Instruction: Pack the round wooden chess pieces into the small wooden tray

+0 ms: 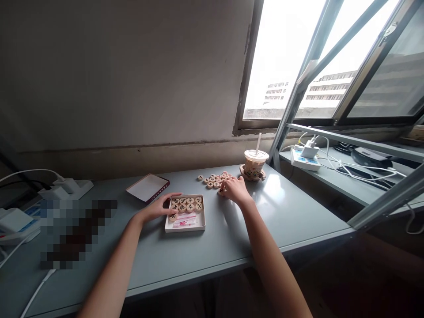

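A shallow white box [185, 225] sits mid-table, holding several round wooden chess discs [186, 204] in rows and a pink-printed paper. My left hand [159, 206] rests at the box's left edge, fingers stretched flat along its top-left corner, holding nothing. A loose pile of more wooden discs [212, 179] lies behind and to the right of the box. My right hand [234, 189] is on the near end of that pile, fingers curled down over the discs; what they pinch is hidden.
The box's lid [147, 187], red-edged, lies upside down to the left. A drink cup with straw [255, 163] stands on a coaster just right of the pile. Power strips and chargers [64, 189] sit at far left; another strip [305, 160] is on the right shelf.
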`<control>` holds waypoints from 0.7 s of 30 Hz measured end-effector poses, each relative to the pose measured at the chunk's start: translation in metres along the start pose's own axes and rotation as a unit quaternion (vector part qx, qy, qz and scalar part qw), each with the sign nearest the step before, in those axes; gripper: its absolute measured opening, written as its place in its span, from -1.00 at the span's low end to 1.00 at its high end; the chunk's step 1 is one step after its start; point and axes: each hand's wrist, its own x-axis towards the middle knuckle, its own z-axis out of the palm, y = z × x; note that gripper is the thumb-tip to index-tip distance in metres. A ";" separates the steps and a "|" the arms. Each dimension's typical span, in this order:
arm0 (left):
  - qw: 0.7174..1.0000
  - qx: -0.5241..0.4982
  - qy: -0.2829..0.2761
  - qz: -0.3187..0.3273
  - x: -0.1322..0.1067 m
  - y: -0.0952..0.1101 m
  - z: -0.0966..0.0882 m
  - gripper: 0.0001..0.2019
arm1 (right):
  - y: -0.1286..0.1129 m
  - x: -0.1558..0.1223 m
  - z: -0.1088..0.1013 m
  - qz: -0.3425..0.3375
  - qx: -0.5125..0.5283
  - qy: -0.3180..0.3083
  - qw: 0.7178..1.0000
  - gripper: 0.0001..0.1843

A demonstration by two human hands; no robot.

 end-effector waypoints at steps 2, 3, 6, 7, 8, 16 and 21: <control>1.000 -0.005 0.000 0.001 -0.001 0.002 0.001 -0.31 | -0.004 0.000 0.002 -0.012 0.010 -0.002 1.000 -0.87; 1.000 -0.004 0.004 0.001 -0.001 0.003 0.002 -0.33 | -0.006 0.000 0.002 -0.024 0.024 -0.005 0.999 -0.85; 1.000 0.011 0.028 0.000 -0.003 0.008 0.004 -0.37 | -0.009 0.001 0.001 -0.076 0.089 -0.003 0.993 -0.78; 0.999 0.016 0.034 -0.001 -0.004 0.010 0.005 -0.38 | -0.010 0.002 0.000 -0.094 0.111 -0.001 0.989 -0.77; 0.999 0.020 0.037 -0.001 -0.004 0.011 0.005 -0.39 | -0.011 0.002 -0.001 -0.113 0.133 0.002 0.985 -0.76; 0.986 0.125 0.098 0.047 0.002 0.006 0.009 -0.51 | -0.055 -0.002 0.004 -0.303 0.267 -0.003 0.915 -0.73; 0.973 0.171 0.149 0.051 0.006 0.005 0.014 -0.59 | -0.088 -0.011 0.017 -0.354 0.195 0.028 0.914 -0.73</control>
